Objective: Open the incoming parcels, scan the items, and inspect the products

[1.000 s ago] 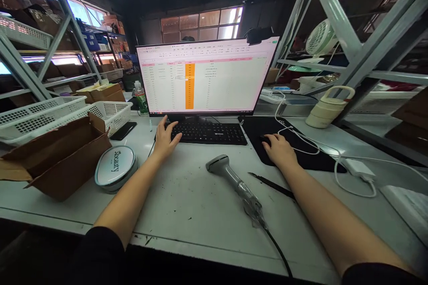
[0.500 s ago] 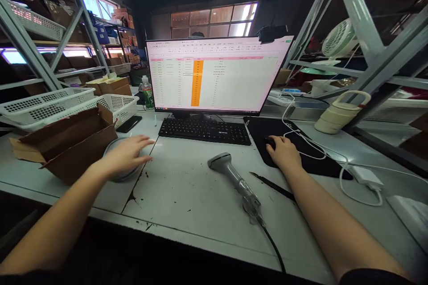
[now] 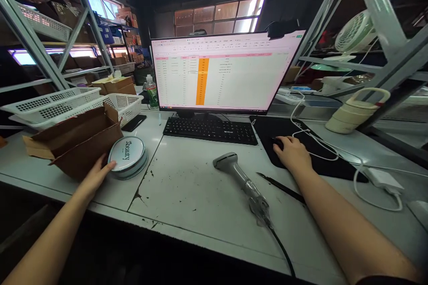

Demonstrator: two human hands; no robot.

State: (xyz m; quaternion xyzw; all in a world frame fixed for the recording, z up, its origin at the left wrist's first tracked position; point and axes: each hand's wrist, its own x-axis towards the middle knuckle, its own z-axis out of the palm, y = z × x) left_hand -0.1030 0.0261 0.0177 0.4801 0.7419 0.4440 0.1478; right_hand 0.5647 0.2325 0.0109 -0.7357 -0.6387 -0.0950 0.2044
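My left hand [image 3: 95,176] lies flat on the white table at the near left edge of a round white tin [image 3: 127,156] lettered "Beauty", its fingertips touching the tin's side. Right behind the hand an open brown cardboard box [image 3: 75,140] lies on its side. My right hand [image 3: 292,153] rests curled over a black mouse [image 3: 277,143] on a black mouse mat [image 3: 312,142]. A grey handheld barcode scanner [image 3: 242,182] with a black cable lies between my arms. Beyond it are a black keyboard [image 3: 210,129] and a monitor [image 3: 224,73] showing a spreadsheet with an orange column.
White perforated baskets [image 3: 67,102] stand at the left, a black phone [image 3: 133,122] and a green bottle [image 3: 151,91] beside them. A black pen [image 3: 281,187] lies by my right forearm. White cables and an adapter [image 3: 381,178] trail right. Tape rolls [image 3: 354,113], a fan [image 3: 354,35] and metal shelving frame the desk.
My left hand left the keyboard, swung left over the round tin and now rests at its near left side. The right hand stayed on the mouse. The view shifted left.
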